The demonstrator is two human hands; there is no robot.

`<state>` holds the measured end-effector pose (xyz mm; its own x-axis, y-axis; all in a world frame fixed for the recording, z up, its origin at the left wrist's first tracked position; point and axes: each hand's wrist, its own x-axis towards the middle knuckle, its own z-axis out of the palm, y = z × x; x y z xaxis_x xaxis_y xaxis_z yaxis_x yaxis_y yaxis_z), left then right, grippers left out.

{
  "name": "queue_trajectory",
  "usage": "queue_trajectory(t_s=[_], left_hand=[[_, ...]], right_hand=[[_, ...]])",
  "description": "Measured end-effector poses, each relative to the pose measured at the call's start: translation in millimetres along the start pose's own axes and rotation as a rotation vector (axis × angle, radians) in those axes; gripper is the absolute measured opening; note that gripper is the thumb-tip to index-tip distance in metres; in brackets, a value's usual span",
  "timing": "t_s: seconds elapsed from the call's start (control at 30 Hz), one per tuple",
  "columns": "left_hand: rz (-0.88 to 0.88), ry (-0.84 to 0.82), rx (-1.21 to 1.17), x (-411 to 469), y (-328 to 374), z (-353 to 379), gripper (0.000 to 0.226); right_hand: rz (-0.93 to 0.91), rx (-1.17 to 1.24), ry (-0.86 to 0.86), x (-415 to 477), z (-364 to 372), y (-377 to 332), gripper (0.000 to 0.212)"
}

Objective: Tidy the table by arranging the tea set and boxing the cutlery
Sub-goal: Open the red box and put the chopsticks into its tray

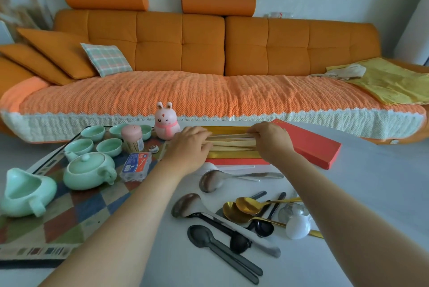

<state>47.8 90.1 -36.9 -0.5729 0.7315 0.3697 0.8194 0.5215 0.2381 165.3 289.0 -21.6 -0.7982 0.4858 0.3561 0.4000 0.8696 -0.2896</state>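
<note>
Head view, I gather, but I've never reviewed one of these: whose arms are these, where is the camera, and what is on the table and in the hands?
The single camera sits on a person's head, looking forward and down at their own bare arms. The left hand and right hand each grip one end of a bundle of chopsticks over a gold-lined red box; its red lid lies alongside. Loose spoons lie nearer on the white table. On the left, a checked mat carries a green teapot and teacups.

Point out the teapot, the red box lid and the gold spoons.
teapot (89,171): head view, on the pale green body below the lid.
red box lid (310,143): head view, on its flat top.
gold spoons (247,205): head view, on the upper spoon's bowl.
</note>
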Motion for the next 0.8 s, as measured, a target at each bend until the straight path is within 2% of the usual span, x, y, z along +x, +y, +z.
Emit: queue_trajectory(t_s=[0.1,0.23,0.33,0.43,0.6,0.67,0.8], left_hand=[[0.020,-0.091,0.017,-1,1,6,0.044],[-0.013,-0.155,0.030,5,-2,10,0.043],[-0.038,-0.204,0.019,10,-4,15,0.042],[-0.059,-0.192,-0.073,11,-3,20,0.041],[0.042,-0.098,-0.044,6,0,20,0.036],[0.056,-0.104,-0.073,3,0,19,0.036],[0.049,-0.151,-0.157,-4,5,16,0.037]], right_hand=[[0.015,-0.058,-0.072,8,10,-3,0.042],[-0.046,0.055,-0.122,11,11,-7,0.044],[-0.119,0.145,-0.314,4,9,-12,0.037],[-0.154,0.070,-0.451,-3,8,-16,0.046],[-0.195,-0.024,-0.428,-9,3,-18,0.044],[-0.199,0.012,-0.410,-12,-1,-17,0.038],[-0.210,0.080,-0.370,-23,-3,-12,0.039]])
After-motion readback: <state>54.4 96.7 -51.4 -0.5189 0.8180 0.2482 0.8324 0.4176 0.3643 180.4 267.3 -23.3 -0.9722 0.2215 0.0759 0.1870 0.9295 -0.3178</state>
